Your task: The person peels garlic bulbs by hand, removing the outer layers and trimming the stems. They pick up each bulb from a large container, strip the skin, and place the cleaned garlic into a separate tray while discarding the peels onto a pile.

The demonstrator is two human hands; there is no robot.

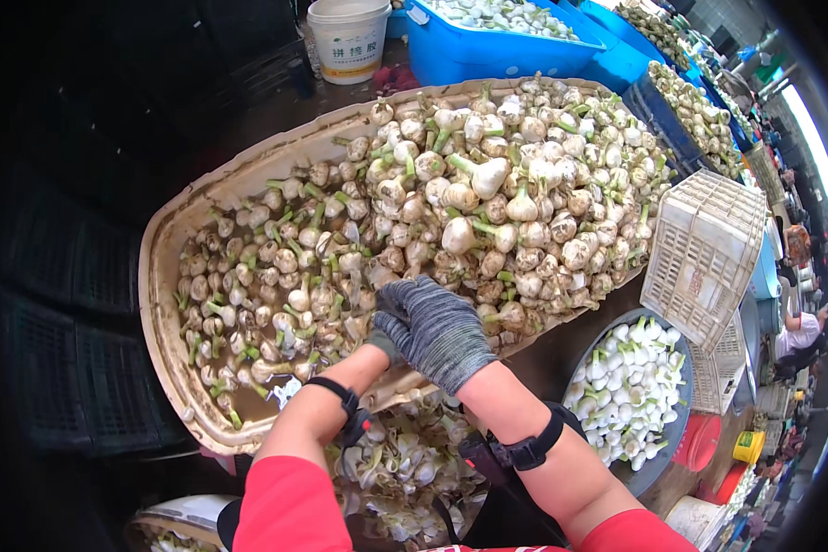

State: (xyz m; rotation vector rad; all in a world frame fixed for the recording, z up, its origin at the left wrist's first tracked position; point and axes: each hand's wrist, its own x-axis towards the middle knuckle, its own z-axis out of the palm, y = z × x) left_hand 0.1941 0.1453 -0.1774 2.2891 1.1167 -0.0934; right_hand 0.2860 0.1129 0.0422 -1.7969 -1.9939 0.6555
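Observation:
Both hands meet over the near side of a large cream tub [170, 345] heaped with dirty garlic bulbs [561, 216] with cut green stems. My right hand [437, 331], in a grey knitted glove, has its fingers curled closed; what they hold is hidden beneath them. Of my left hand [386, 346], only a bit of dark glove shows below and left of the right one, and its fingers are covered. Murky water [248, 405] lies around the bulbs in the tub's left part. Below my forearms is a pile of stripped garlic skins [400, 469].
A round grey basin [575, 373] of clean white garlic stands to the right, beside stacked white plastic crates [704, 253]. Behind the tub are a white bucket [348, 41] and a blue bin [497, 51] of garlic. Dark crates [83, 368] line the left. People sit farther right.

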